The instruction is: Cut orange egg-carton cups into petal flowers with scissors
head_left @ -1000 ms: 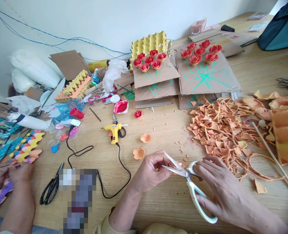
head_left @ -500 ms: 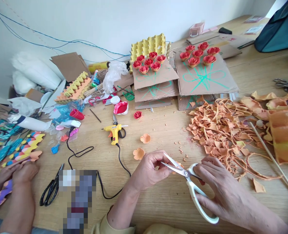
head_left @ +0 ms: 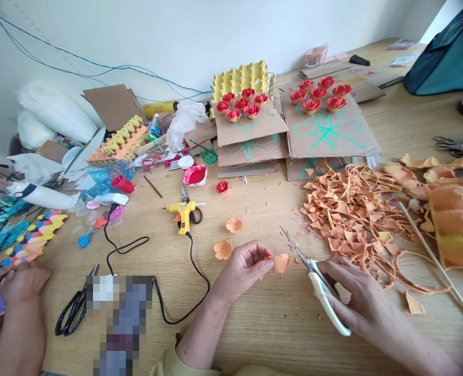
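Note:
My left hand (head_left: 244,270) pinches a small orange egg-carton piece (head_left: 280,262) just above the wooden table (head_left: 262,318). My right hand (head_left: 356,300) grips white-handled scissors (head_left: 316,284), blades closed and pointing up-left, a little to the right of the piece and apart from it. Two cut orange flower shapes (head_left: 223,249) lie just beyond my left hand. A heap of orange carton scraps (head_left: 348,209) spreads out to the right.
A yellow glue gun (head_left: 184,211) with a black cord lies mid-table. Red paper roses (head_left: 241,103) sit on cardboard sheets (head_left: 329,130) at the back. Black scissors (head_left: 72,310) lie at left. Another person's hands (head_left: 15,284) work on coloured strips at far left. A wooden stick (head_left: 437,261) lies at right.
The scissors have closed and drawn away to the right from the orange piece. My left hand has turned the piece out, so it now shows clearly.

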Motion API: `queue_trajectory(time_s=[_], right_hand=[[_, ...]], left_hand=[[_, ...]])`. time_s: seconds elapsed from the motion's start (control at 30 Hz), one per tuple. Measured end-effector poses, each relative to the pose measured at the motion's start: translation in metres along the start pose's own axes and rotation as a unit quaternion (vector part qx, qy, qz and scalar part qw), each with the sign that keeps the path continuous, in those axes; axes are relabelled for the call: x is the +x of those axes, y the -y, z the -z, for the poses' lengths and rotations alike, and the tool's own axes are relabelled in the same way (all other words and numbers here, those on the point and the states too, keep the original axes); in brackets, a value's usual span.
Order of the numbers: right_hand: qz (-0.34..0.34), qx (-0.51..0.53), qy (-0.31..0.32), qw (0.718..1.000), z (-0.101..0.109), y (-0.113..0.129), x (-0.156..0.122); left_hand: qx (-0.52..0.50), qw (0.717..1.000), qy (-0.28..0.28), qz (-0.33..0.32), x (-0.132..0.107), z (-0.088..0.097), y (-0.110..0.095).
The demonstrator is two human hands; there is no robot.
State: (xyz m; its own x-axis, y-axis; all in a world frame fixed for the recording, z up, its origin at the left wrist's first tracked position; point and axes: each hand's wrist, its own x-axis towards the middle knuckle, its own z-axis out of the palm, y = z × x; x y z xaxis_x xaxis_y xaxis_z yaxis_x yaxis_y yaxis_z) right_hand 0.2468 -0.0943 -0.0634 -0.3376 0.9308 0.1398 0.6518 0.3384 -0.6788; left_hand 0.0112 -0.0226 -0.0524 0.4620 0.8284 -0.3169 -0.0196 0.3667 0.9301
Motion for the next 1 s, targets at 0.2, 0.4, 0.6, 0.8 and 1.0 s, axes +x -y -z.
queue_trajectory(time_s=[0.2,0.4,0.6,0.8,1.0], right_hand=[[-0.036,0.005,0.012,0.999,-0.003,0.003,0.0],[-0.085,0.049,0.035,0.995,-0.006,-0.001,-0.002],[-0.092,0.143,0.032,0.985,-0.003,-0.001,-0.003],[-0.121,0.237,-0.001,0.964,-0.003,0.004,-0.002],[-0.128,0.319,-0.014,0.939,-0.01,0.01,0.002]], left_hand=[[0.008,1.0,0.012,0.01,0.001,0.004,0.007],[0.024,0.995,0.04,-0.093,-0.001,0.002,0.005],[-0.103,0.991,0.061,-0.059,-0.003,-0.001,0.011],[-0.079,0.993,0.089,-0.023,-0.004,-0.003,0.017],[0.081,0.991,0.108,-0.008,-0.006,-0.011,0.019]])
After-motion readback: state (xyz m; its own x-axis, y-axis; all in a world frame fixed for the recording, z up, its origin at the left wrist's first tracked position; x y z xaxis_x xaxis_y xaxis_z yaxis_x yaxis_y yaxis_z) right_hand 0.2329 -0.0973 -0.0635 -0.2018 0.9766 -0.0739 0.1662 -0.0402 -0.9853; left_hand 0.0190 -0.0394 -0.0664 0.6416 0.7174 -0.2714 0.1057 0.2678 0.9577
